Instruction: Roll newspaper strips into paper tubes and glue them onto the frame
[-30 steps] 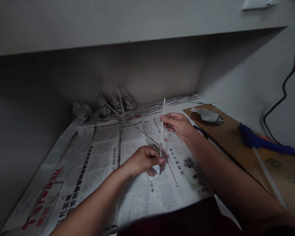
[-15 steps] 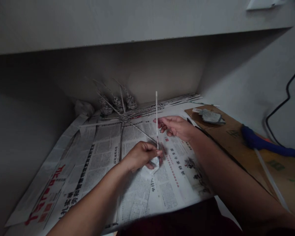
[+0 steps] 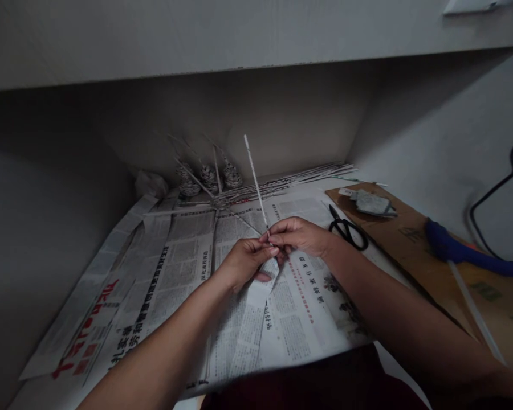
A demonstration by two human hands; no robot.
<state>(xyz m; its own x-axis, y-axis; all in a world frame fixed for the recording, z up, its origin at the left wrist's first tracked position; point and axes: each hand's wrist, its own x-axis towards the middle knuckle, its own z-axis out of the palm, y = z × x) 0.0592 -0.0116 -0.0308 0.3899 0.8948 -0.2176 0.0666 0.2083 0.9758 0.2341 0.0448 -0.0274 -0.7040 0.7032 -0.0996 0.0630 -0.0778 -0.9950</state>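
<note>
A thin rolled newspaper stick [image 3: 255,176] rises from between my hands, leaning to the left at its top. Its lower part widens into a loose paper strip [image 3: 259,293] that hangs below my fingers over the newspaper. My left hand [image 3: 248,263] is closed, pinching the paper at the base of the stick. My right hand [image 3: 297,236] is closed too, its thumb and fingers pinching the stick just above the left fingertips. Behind them, several crossed paper sticks [image 3: 217,201] meet in a woven centre on the newspaper.
Newspaper sheets [image 3: 188,250] cover the table. Black scissors [image 3: 348,233] lie right of my right hand. On the cardboard [image 3: 410,233] are a grey lump [image 3: 373,203] and a blue glue gun [image 3: 470,250]. Woven paper cones [image 3: 232,175] and a bundle of sticks [image 3: 308,177] lie at the back.
My right hand has moved left and down and now grips the stick beside my left hand. The stick has tipped from upright to the left. The scissors show more fully.
</note>
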